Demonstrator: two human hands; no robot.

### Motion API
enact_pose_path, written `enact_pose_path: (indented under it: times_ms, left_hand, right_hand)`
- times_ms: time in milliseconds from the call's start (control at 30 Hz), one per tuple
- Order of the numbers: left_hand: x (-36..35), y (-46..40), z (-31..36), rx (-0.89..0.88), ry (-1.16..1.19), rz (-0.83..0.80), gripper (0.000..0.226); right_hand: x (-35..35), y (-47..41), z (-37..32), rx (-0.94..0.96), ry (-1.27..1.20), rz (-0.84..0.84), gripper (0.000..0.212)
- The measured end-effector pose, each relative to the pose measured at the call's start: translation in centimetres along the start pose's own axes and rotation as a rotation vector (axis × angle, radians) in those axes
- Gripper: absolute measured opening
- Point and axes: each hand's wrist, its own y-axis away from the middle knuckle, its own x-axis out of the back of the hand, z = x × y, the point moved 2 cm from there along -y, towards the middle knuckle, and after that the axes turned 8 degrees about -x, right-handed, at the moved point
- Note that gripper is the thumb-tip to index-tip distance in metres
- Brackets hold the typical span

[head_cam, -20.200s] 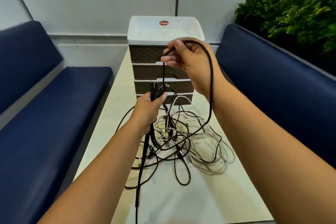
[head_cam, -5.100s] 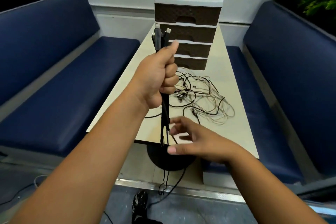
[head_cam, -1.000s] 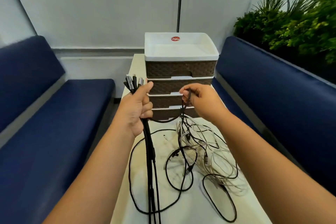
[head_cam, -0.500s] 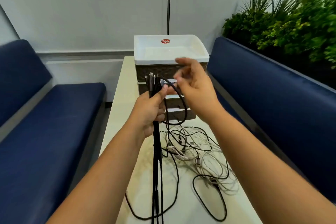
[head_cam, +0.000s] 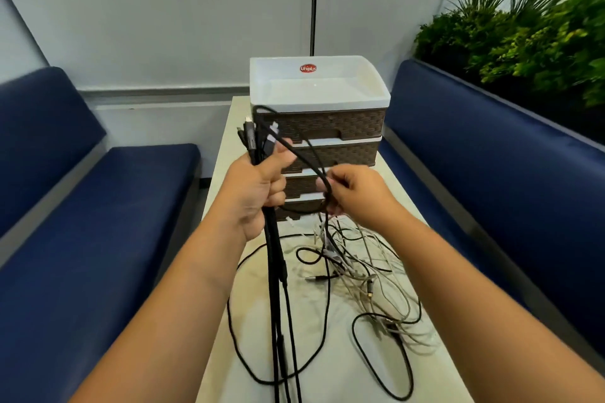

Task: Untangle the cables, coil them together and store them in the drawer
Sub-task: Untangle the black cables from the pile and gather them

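My left hand (head_cam: pixel 258 186) grips a bundle of black cables (head_cam: pixel 276 285) upright, their plug ends (head_cam: pixel 253 137) sticking out above my fist and the strands hanging down to the table. One black cable (head_cam: pixel 302 154) arcs from that bundle over to my right hand (head_cam: pixel 355 196), which pinches it in front of the drawer unit. A tangle of black and pale cables (head_cam: pixel 363 275) lies on the table below my right hand. The drawer unit (head_cam: pixel 327 127), with a white top tray and brown woven drawer fronts, stands at the far end with all drawers closed.
The narrow cream table (head_cam: pixel 330 370) runs between two blue benches, one on the left (head_cam: pixel 98 206) and one on the right (head_cam: pixel 491 173). Green plants (head_cam: pixel 530 29) rise behind the right bench. A grey wall closes the far end.
My right hand has dropped from the plug ends at my left fist to lower right, sliding down the black cable. My left hand keeps the bundle raised.
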Motion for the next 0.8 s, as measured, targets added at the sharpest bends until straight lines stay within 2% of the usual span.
enact_pose_path:
  times_ms: [233, 333, 467, 633, 800]
  left_hand:
    - [0.3, 0.5, -5.3, 0.172, -0.114, -0.039, 0.018]
    - [0.1, 0.6, -6.4, 0.197, -0.161, -0.102, 0.025]
    - [-0.1, 0.6, -7.3, 0.186, -0.228, -0.14, 0.022]
    - [0.3, 0.8, -8.3, 0.205, -0.298, -0.11, 0.012]
    - [1.6, 0.7, -10.1, 0.259, -0.296, -0.033, 0.013]
  right_hand:
    - [2.8, -1.4, -4.7, 0.128, -0.124, 0.045, 0.017]
    - [3.3, -1.9, -6.0, 0.127, -0.149, 0.045, 0.018]
    - [3.9, -2.2, -7.0, 0.119, -0.18, 0.063, 0.018]
    - [4.8, -2.2, -6.8, 0.115, -0.233, 0.192, 0.02]
    - [5.7, -1.8, -6.3, 0.105, -0.249, 0.348, 0.022]
